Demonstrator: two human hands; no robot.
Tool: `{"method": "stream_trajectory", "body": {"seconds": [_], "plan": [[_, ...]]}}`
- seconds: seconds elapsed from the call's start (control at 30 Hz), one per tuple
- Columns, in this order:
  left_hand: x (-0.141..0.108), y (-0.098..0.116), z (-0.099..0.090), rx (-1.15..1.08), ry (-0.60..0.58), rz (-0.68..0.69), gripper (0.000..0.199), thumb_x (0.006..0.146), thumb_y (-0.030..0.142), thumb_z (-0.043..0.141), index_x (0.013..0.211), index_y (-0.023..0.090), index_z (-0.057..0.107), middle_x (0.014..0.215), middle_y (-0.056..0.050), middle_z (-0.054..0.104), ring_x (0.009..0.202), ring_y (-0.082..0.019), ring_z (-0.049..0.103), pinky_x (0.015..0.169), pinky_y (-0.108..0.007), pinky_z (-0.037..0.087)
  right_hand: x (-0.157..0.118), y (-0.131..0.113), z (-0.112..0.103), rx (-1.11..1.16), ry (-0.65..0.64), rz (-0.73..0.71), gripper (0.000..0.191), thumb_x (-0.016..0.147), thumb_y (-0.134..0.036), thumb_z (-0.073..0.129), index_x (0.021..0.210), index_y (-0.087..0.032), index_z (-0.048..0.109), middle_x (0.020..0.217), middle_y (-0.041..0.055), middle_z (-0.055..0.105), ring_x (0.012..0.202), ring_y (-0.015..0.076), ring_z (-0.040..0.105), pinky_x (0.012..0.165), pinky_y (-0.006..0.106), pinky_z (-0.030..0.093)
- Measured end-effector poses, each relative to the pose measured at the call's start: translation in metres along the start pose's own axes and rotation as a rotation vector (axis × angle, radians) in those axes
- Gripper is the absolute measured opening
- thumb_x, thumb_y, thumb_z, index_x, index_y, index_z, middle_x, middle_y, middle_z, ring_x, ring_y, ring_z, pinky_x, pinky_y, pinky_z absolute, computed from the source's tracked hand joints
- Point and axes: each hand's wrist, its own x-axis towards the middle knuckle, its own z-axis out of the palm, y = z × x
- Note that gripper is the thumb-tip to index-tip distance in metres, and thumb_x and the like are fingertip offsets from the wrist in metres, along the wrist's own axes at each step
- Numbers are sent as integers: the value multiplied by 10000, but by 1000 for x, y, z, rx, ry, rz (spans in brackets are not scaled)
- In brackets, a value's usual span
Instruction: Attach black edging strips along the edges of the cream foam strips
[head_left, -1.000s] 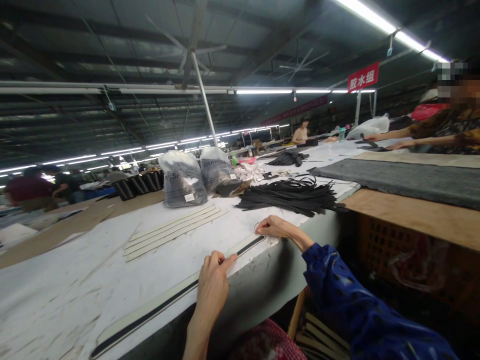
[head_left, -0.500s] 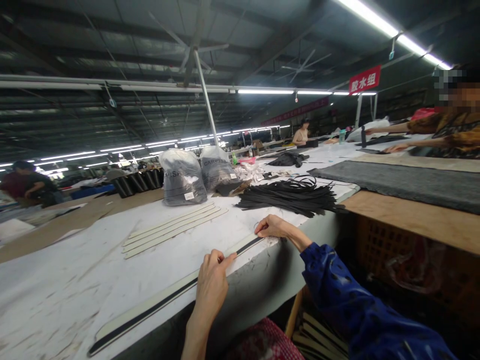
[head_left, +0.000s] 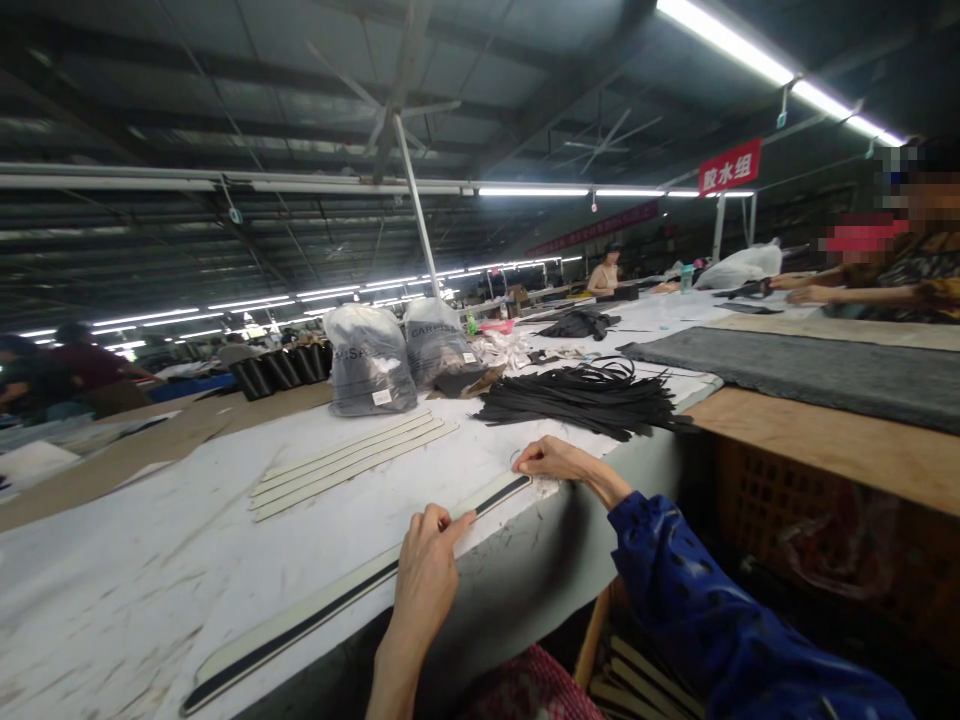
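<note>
A long cream strip [head_left: 300, 612] with rounded ends lies along the front edge of the white-covered table [head_left: 135, 590]. A narrow black band [head_left: 300, 637] runs along it. My left hand [head_left: 429, 565] is closed over the middle of the strip, thumb stretched along it. At the far right end, my right hand [head_left: 551, 458] pinches with thumb and fingers together at the strip's tip. A thin dark curved line shows by those fingertips; I cannot tell what it is. Behind my hands, several similar cream strips [head_left: 349, 465] lie side by side.
A bundle of black straps [head_left: 577, 398] lies beyond my right hand. Two plastic-bagged bundles [head_left: 373, 365] stand behind the strips. Grey material [head_left: 817, 368] covers the board at right. More cream strips [head_left: 645, 680] are below the table. A co-worker's hands [head_left: 810, 292] are at far right.
Both hands keep nearly the same places on the strip. The black band's right end now shows beneath my right hand. The co-worker's hands at right have moved; the view shifts slightly.
</note>
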Motion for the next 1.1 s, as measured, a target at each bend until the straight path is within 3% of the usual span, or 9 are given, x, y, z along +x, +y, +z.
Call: {"method": "stream_trajectory", "body": {"seconds": [0.1,0.2,0.37,0.43,0.57,0.67,0.83,0.93,1.1], "plan": [[1,0,-1,-9,-10,9,580,854,33,265,1225,339,589,999,-62,502,915,-191,443,847,-313,401,-1,1,-3,31,3,0,320,729,-370,590,885,-133,737,672,4,630,587,105,477,527,211,351],[-1,2,-2,-25,13,1,576,849,30,272,1227,328,588,991,-58,494,922,-188,432,865,-313,398,-4,-2,-5,85,107,27,355,736,-403,588,902,-121,724,677,27,618,591,123,480,520,229,365],[-10,8,-6,-109,30,-14,545,848,56,313,1212,352,589,1004,-50,485,947,-192,419,876,-322,389,-15,-6,2,325,602,56,495,748,-525,515,1018,-143,676,593,9,526,535,151,483,516,283,427],[-11,7,-6,-123,46,-4,547,821,44,340,1200,344,594,1023,-51,484,962,-199,408,874,-334,383,-14,-10,7,242,691,40,486,733,-535,543,1024,-169,675,613,17,548,557,168,521,562,307,460],[-9,3,-3,-105,63,-8,511,779,75,412,1180,334,596,1042,-53,472,962,-220,392,838,-361,392,-9,-25,20,-208,613,-134,417,729,-549,506,923,-235,701,766,77,643,613,223,566,600,375,445],[-11,2,-3,-112,87,3,502,787,102,416,1212,323,565,1036,-54,479,957,-220,399,840,-366,404,-3,-36,29,-360,531,-256,409,783,-568,427,952,-292,678,862,87,665,623,241,570,594,399,440],[-16,2,-9,-117,155,40,528,810,97,353,1316,220,445,1043,-83,520,990,-227,432,898,-375,429,10,-49,50,-289,362,-316,408,752,-590,482,919,-285,695,898,75,699,691,245,616,622,377,475],[-19,0,-12,-152,185,69,530,794,58,342,1307,164,425,1033,-93,540,1007,-223,455,954,-379,426,13,-62,65,-227,347,-374,416,760,-579,497,914,-252,704,913,79,704,779,239,633,636,346,480],[-23,-7,-12,-369,242,63,552,737,0,352,1243,200,446,1149,-104,463,981,-195,522,910,-351,476,17,-94,96,-78,355,-464,337,822,-461,503,950,-214,694,897,70,689,814,218,623,701,338,484]]}}
